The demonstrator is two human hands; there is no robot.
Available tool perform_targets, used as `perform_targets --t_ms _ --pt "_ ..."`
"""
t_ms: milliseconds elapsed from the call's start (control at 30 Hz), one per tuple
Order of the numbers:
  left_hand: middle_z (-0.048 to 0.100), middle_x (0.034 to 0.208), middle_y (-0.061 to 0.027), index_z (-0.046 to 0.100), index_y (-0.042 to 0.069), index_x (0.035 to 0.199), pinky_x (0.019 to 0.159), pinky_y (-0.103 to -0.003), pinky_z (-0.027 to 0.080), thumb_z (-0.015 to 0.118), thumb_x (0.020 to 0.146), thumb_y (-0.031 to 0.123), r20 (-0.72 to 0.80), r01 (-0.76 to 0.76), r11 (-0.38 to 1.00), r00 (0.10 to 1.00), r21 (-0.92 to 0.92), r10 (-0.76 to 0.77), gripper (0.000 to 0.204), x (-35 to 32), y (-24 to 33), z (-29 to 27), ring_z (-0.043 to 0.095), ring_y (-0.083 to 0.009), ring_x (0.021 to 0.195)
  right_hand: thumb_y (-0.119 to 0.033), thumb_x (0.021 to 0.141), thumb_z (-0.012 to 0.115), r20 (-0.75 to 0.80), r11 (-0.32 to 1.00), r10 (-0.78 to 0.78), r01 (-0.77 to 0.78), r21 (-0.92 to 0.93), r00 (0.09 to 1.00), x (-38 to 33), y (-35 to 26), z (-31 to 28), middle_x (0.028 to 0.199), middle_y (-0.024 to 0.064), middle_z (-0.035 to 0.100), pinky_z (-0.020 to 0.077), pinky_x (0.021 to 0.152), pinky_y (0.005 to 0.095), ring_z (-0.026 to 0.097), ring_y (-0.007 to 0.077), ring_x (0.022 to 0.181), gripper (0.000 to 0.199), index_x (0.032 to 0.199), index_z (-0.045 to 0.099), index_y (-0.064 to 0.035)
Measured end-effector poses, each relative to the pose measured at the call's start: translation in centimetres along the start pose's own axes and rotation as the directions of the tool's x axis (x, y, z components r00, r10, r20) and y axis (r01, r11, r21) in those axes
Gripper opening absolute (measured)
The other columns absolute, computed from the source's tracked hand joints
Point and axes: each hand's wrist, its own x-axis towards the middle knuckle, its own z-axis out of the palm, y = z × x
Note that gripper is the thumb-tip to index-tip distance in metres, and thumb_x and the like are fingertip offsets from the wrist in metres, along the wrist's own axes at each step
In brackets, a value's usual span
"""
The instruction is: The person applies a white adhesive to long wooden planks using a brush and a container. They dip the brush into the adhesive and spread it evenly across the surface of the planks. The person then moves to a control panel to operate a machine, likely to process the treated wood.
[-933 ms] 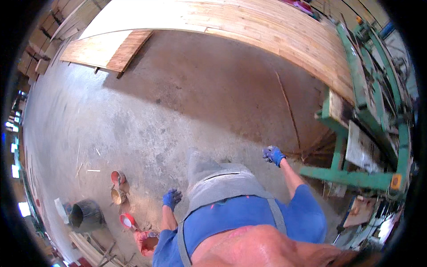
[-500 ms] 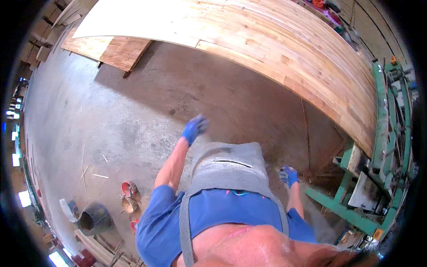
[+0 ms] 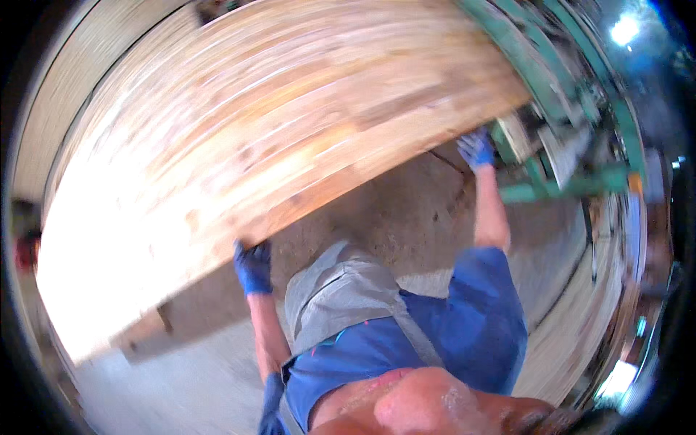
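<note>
A broad wooden panel (image 3: pixel 290 138) made of glued strips stretches across the upper part of the view, its near edge slanting up to the right. At that edge, toward the middle, my left hand (image 3: pixel 254 270) in a blue glove has its fingers closed against the wood; the fingertips are partly hidden. My right hand (image 3: pixel 476 149), also gloved in blue, is at the edge near the panel's right end, beside a green metal machine frame. Its fingers are blurred, so their grip is unclear.
The green machine frame (image 3: pixel 554 185) stands at the right, with a bar low beside my right arm. Under the panel's left part a wooden piece (image 3: pixel 141 328) shows above the concrete floor (image 3: pixel 174 384). More long boards (image 3: pixel 80 80) lie at the far left.
My view has swung to the right, and the panel appears closer. Both hands, earlier apart from the panel, are now at its near edge, with the left one closed on it.
</note>
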Motion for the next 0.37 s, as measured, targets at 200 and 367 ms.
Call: perform_targets --t_ms 200,367 --pt "0.061 0.116 -0.0101 0.058 0.004 0.113 0.099 -0.047 0.042 0.049 0.097 0.028 0.223 -0.373 0.819 0.926 0.437 0.303 0.03 8.2 1.2 0.0 0.054 -0.0257 0.112 -0.054 0.084 0.061 -0.322 0.948 -0.115 0.2 0.247 0.94 4.4 3.2 -3.0 0.111 0.0068 0.062 0.0516 0.074 0.0429 0.06 0.0248 0.095 0.053 0.121 0.055 -0.0161" --pt "0.059 0.117 -0.0153 0.051 -0.001 0.119 0.103 -0.046 0.038 0.054 0.094 0.021 0.279 -0.471 0.569 0.875 0.674 0.395 0.033 9.2 0.9 0.7 0.053 -0.0211 0.114 -0.049 0.086 0.062 -0.426 0.971 -0.071 0.16 0.177 0.902 4.7 7.7 -2.7 0.103 0.0044 0.062 0.0469 0.058 0.0385 0.057 0.0167 0.083 0.046 0.119 0.057 -0.0171"
